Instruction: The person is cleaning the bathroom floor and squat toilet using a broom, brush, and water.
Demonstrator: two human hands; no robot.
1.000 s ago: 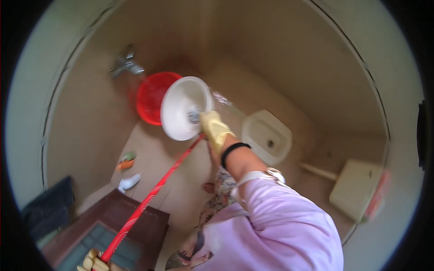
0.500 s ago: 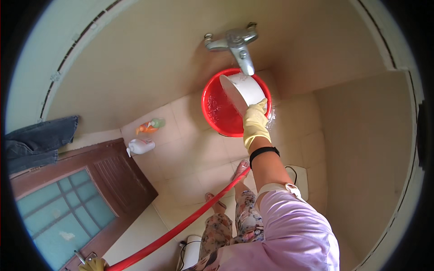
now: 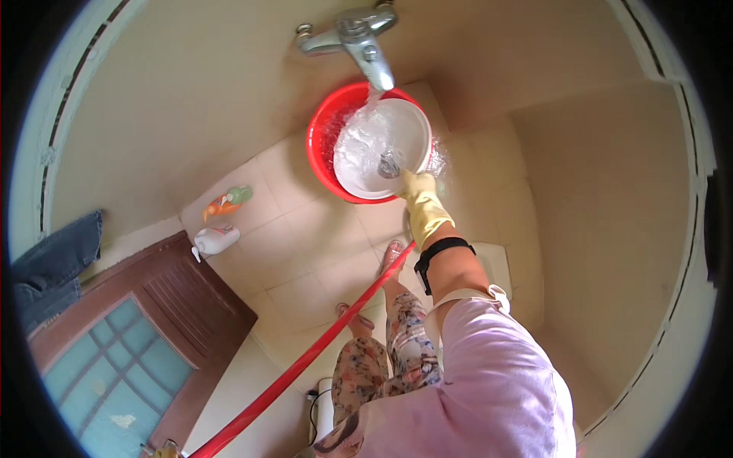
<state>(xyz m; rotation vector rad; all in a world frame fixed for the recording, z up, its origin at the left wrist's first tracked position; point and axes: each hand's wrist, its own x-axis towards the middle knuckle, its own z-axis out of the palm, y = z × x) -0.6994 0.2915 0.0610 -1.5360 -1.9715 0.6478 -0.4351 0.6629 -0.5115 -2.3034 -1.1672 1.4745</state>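
My right hand [image 3: 422, 195], in a yellow rubber glove, grips the near right rim of a white basin [image 3: 416, 126]. The basin lies tilted in a larger red basin [image 3: 315, 156], its open side facing up. Water pours into it from the metal faucet [image 3: 370, 57] and churns inside. A dark round patch shows in the white basin; I cannot tell what it is. At the bottom left edge only a sliver of my gloved left hand [image 3: 168, 452] shows, at the lower end of a red pole [image 3: 305, 357], its fingers mostly cut off.
Water splashes beside the red basin on the tiled floor [image 3: 309, 237]. Orange and green bottles [image 3: 223, 204] and a white bottle [image 3: 217, 239] stand by the left wall. A brown door [image 3: 198, 305] with glass panes and dark jeans [image 3: 57, 259] are at left.
The white basin has turned from its side to face up, and faucet water now runs into it. My right hand has moved with its rim. The whole view has shifted slightly.
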